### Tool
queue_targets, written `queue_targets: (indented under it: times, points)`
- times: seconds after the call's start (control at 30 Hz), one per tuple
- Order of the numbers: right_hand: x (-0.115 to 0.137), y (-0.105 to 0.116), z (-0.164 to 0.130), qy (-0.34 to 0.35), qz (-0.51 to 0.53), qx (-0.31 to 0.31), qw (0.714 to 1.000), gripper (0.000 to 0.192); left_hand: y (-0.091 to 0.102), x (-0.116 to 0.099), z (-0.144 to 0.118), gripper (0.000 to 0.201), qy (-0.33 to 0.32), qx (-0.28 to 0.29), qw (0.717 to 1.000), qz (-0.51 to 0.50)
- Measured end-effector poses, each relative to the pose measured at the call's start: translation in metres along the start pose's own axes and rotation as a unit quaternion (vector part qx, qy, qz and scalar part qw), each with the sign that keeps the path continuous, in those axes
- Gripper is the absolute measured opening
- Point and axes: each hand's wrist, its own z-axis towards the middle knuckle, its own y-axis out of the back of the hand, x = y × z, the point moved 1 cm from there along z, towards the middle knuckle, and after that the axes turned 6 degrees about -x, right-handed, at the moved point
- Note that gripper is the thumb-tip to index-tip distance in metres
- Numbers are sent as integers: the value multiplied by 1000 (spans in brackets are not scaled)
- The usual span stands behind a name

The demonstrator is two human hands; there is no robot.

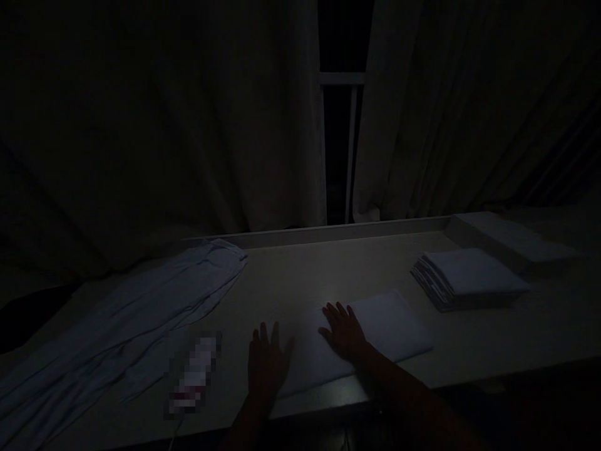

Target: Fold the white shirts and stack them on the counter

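Observation:
A light-coloured folded cloth (pixel 389 322) lies flat on the desk (pixel 300 269) near its front edge. My right hand (pixel 344 330) rests on the middle of it, fingers spread. At the cloth's left end is my left hand (pixel 268 360), its fingers apart and slightly blurred; whether it touches the cloth or hovers, I cannot tell. Neither hand grips anything. To the right sits a neat stack of folded cloths (pixel 479 275). Loose, crumpled cloth (pixel 154 304) spreads over the left side of the desk.
A pixelated object (pixel 195 376) with a cord lies left of my left hand. A low rim (pixel 338 233) runs along the desk's back, with a raised ledge (pixel 507 235) at the right. Curtains (pixel 263 125) hang behind, parted at a dark window (pixel 338 144). The room is very dim.

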Motion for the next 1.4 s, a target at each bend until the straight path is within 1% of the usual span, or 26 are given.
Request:
queue_targets:
  times: [0.07,0.17,0.23,0.3,0.33,0.4,0.5,0.57,0.63,0.7,0.77,0.87,0.93,1.03,1.1,1.17,1.23,1.27,1.33,1.37,1.4]
  points:
    - [3,3,0,0,2,3,1000,67,1,0,-1,72,-6,7,1000,6]
    - [8,16,-4,17,7,11,1000,67,1,0,-1,72,-17,3,1000,19]
    - [9,29,-14,56,10,12,998,68,2,0,0,72,-11,2,1000,24]
    - [0,40,-30,101,13,23,995,70,2,0,2,73,-6,13,1000,19]
    - [-9,44,-39,110,10,32,993,71,2,0,2,73,-5,21,1000,16]
    - [-37,51,-56,97,-5,44,994,72,3,-1,3,73,-6,31,999,10]
    - [-98,58,-74,34,-51,35,997,69,7,-1,4,70,-12,30,999,-4]
    - [-139,62,-78,-19,-87,6,996,63,10,-1,4,69,-11,29,999,-19]
    - [-170,62,-80,-68,-114,-21,991,60,14,-1,4,70,-7,30,999,-32]
    - [-188,59,-81,-89,-129,-42,987,60,16,-2,4,68,-14,31,998,-43]
    - [-193,54,-82,-89,-136,-57,985,59,17,-3,4,66,-19,32,998,-45]
    - [-191,50,-84,-88,-147,-66,983,58,15,-4,3,67,-8,31,999,-33]
    - [-190,52,-85,-87,-156,-67,982,58,13,-3,2,69,-1,23,1000,-19]
    - [-187,63,-82,-69,-168,-65,981,58,14,-2,3,70,-2,0,1000,3]
    - [-177,71,-76,-42,-180,-73,980,56,18,-6,4,69,-24,-22,999,6]
    - [-154,75,-68,-17,-186,-93,978,55,24,-21,3,63,-67,-46,997,-8]
    - [-118,68,-60,6,-172,-104,980,56,28,-46,-3,57,-133,-59,988,-41]
    - [-96,60,-57,23,-157,-99,982,57,29,-61,-8,55,-170,-58,982,-62]
    - [-51,39,-56,85,-114,-64,988,58,29,-90,-20,52,-232,-41,967,-99]
    - [-32,28,-57,105,-94,-51,989,57,27,-101,-27,51,-243,-30,963,-111]
    - [-17,19,-60,112,-77,-43,990,56,25,-108,-32,50,-245,-20,962,-119]
